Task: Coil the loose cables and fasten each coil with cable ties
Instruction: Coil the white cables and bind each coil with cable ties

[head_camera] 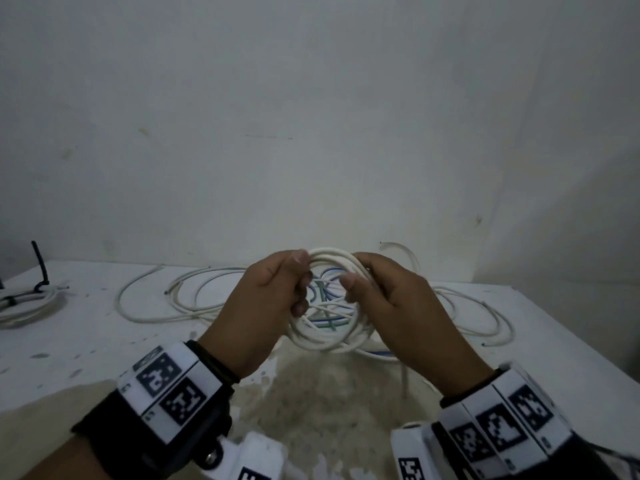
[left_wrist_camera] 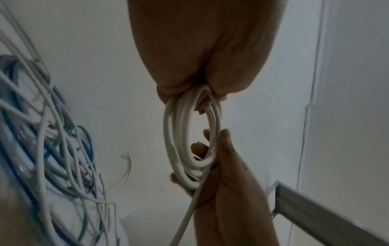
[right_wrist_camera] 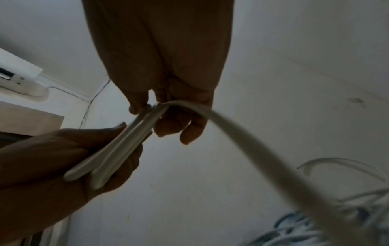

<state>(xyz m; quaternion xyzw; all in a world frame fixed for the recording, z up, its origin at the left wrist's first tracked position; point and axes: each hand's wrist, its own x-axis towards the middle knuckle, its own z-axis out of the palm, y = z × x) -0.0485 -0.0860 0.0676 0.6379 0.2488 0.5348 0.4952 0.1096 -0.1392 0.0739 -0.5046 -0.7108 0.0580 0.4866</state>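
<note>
**Both hands on half-wound white coil, tail still trailing**

Wrist bands with printed markers sit closest to the head camera. Just past them, left hand point(head_camera: 273, 299) and right hand point(head_camera: 391, 303) hold a white cable coil point(head_camera: 329, 299) in the air above the table point(head_camera: 86, 344).

- Left: fingers curled around the coil's left side, thumb on top. Looks like the anchor, clamping the loops so they don't spring apart.
- Right: fingers wrapped through the opposite side, thumb pressing the loops. Free tail point(right_wrist_camera: 263, 149) runs out from this hand toward the table, so this is likely the feeding hand laying the next turn.
- Coil: several loops, no tie on it visible. Judging by the trailing tail, winding isn't finished.

Behind and under the hands: loose cable pile point(head_camera: 214, 296), white with blue and green strands, overlapping. The tail heads down toward that tangle; snag risk when pulling slack.

Far left: another white coil point(head_camera: 27, 303) with a black tie point(head_camera: 40, 268) sticking up, apparently done. No spare ties visible. Bare wall behind.
</note>
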